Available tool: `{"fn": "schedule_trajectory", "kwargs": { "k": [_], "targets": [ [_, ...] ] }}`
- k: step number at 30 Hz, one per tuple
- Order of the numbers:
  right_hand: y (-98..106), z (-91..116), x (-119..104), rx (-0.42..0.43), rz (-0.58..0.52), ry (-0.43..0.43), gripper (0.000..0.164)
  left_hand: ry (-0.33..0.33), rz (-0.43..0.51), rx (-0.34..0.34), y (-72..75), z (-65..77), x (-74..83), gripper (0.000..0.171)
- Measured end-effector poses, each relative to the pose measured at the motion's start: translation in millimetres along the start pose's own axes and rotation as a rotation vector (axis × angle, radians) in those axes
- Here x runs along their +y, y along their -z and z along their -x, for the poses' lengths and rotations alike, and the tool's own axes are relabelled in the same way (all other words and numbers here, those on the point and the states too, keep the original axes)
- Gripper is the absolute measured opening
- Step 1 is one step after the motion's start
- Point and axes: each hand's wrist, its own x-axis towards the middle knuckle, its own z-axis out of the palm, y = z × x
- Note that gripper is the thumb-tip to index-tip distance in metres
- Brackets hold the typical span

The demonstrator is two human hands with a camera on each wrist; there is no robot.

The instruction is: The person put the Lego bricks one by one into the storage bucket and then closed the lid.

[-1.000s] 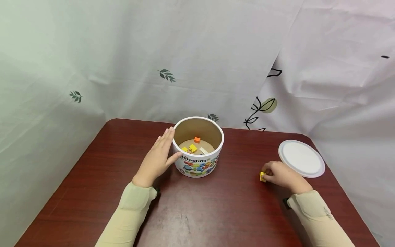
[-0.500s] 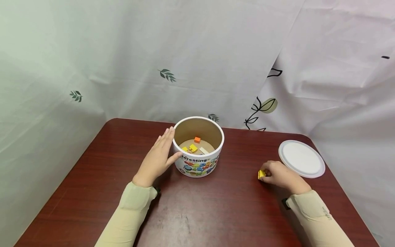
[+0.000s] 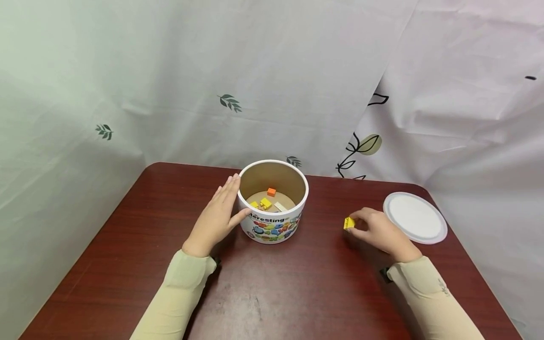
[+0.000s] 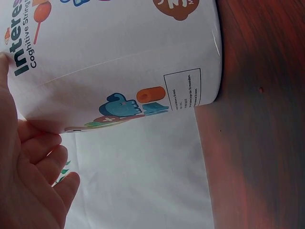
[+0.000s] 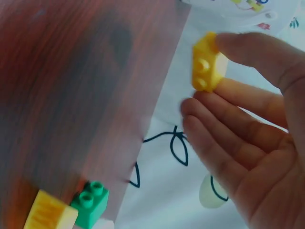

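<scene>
My right hand (image 3: 380, 231) pinches a yellow toy brick (image 3: 348, 223) between thumb and fingers, over the right half of the table. Studs show on that brick in the right wrist view. My left hand (image 3: 214, 218) rests against the left side of a round white bucket (image 3: 272, 232), its fingers straight along the wall and the thumb by the front rim. Inside the bucket lie an orange brick (image 3: 271, 192), yellow bricks (image 3: 266, 203) and a white piece (image 3: 280, 207). Printed drawings cover the bucket's outside in the left wrist view.
A round white lid (image 3: 415, 218) lies at the table's right side. In the right wrist view, a green brick (image 5: 90, 205) and another yellow brick (image 5: 50, 212) stand on the table (image 5: 62, 95). A pale curtain (image 3: 272, 85) hangs behind the table.
My right hand has moved left and away from me across the table, carrying the yellow toy brick toward the bucket. My left hand and the bucket have stayed put.
</scene>
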Motion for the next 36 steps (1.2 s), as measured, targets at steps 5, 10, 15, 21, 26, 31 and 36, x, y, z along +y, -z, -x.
{"fn": "schedule_trajectory", "kwargs": {
  "k": [5,10,15,21,26,31,36],
  "targets": [
    [1.9,-5.8,-6.9,0.103,-0.039,-0.014,0.027,-0.001,-0.001,0.0,-0.8,-1.4,0.4,0.089],
    [3.5,-10.5,-13.7,0.2,-0.115,-0.052,0.026,0.003,0.004,-0.01,-1.1,-2.2,0.9,0.09],
    [7.4,-15.4,-22.3,0.312,-0.189,-0.103,0.027,0.001,0.003,-0.014,-1.1,-2.9,1.3,0.09],
    [11.4,-25.6,-38.2,0.405,-0.216,-0.07,0.028,-0.006,-0.004,-0.01,-1.6,-2.8,1.0,0.089],
    [9.4,-35.5,-52.4,0.491,-0.222,-0.032,0.028,-0.009,-0.006,-0.007,-1.2,-1.3,1.2,0.088],
    [9.9,-49.2,-69.6,0.53,-0.262,0.003,0.03,0.004,-0.003,-0.007,-0.3,-1.2,0.7,0.088],
    [7.1,-65.9,-86.2,0.524,-0.354,0.063,0.028,0.008,-0.012,-0.01,0.2,-0.5,0.0,0.088]
  ]
}}
